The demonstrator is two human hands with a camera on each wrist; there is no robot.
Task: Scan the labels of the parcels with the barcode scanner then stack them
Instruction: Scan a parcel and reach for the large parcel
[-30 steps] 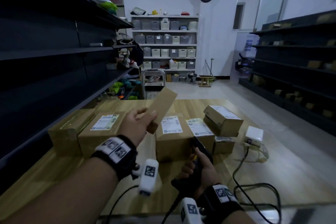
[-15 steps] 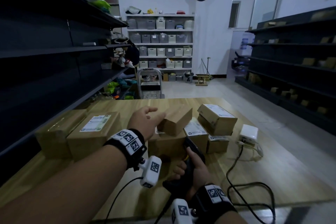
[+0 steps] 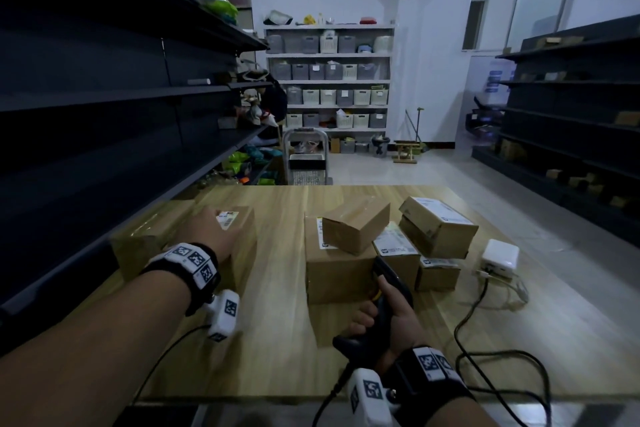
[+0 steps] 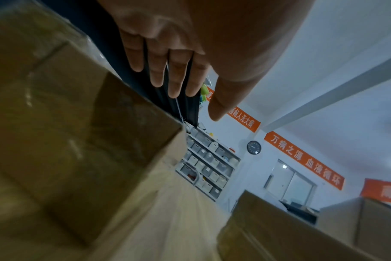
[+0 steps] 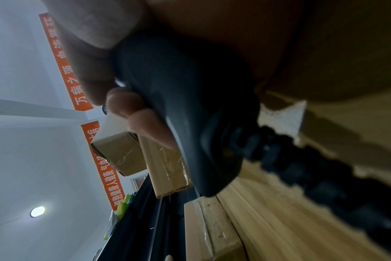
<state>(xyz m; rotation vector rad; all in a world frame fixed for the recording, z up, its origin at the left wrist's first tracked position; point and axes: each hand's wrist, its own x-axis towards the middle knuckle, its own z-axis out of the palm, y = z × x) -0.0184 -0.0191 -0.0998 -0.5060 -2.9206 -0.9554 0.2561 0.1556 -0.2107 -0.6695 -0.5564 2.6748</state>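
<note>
My left hand (image 3: 213,231) hovers, fingers straight, over the label of a brown parcel (image 3: 244,246) at the table's left; the left wrist view shows the left hand (image 4: 179,79) just above that parcel (image 4: 78,141), and contact is unclear. My right hand (image 3: 391,312) grips the black barcode scanner (image 3: 386,282), its head near the large central parcel (image 3: 332,270). A small unlabelled-side parcel (image 3: 355,225) lies tilted on the large one. In the right wrist view my fingers (image 5: 132,109) curl round the scanner (image 5: 185,106).
Three more labelled parcels (image 3: 438,224) cluster to the right. A taped parcel (image 3: 149,241) sits at the far left. A white adapter (image 3: 500,255) with cables (image 3: 465,319) lies at the right of the wooden table (image 3: 277,340). Dark shelves (image 3: 104,114) flank both sides.
My left hand has let go of the small parcel, which now lies on the large central one, and has swung left over the labelled parcel. My right hand keeps the scanner.
</note>
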